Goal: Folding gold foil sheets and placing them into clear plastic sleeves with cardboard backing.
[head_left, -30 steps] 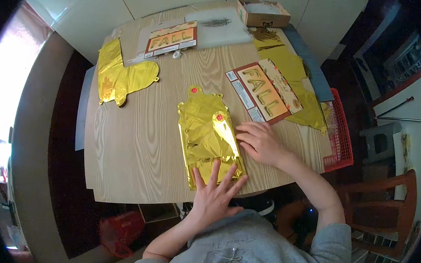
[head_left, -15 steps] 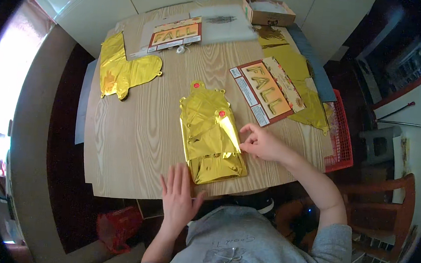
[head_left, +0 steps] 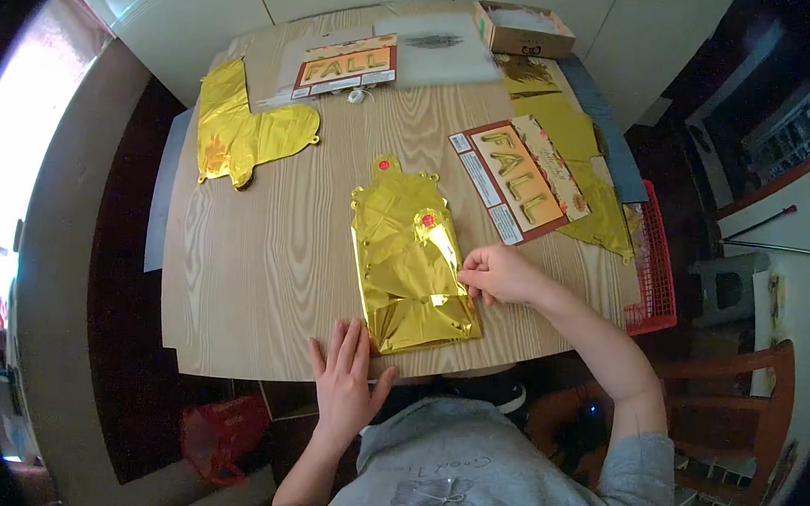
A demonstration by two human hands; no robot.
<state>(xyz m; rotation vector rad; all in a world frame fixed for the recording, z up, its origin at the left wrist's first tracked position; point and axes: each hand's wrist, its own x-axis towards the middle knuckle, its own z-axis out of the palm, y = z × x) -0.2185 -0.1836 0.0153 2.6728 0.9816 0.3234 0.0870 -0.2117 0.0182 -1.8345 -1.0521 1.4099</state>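
A gold foil balloon (head_left: pixel 404 243), flat and folded into a long shape, lies in front of me with its near end by the table's front edge. Two small red round stickers mark its upper part, and little tabs stick out along its far edges. My right hand (head_left: pixel 501 275) pinches the balloon's right edge between thumb and fingers. Fingers spread, my left hand (head_left: pixel 346 377) rests at the table edge beside the near left corner of the foil. Another flat gold foil balloon (head_left: pixel 253 127) lies at the left, and more gold foil (head_left: pixel 566 137) at the right.
Printed cards with balloon letters lie on the wooden table (head_left: pixel 260 280): one card (head_left: pixel 520 178) at the right, another (head_left: pixel 345 66) at the back. At the back right stands an open cardboard box (head_left: pixel 524 32). A red basket (head_left: pixel 656 273) and a wooden chair (head_left: pixel 726 402) flank the right side.
My right hand's fingers have closed on the balloon's right edge. The left hand stays by the near corner. The foil looks somewhat flatter, and the whole view has shifted slightly.
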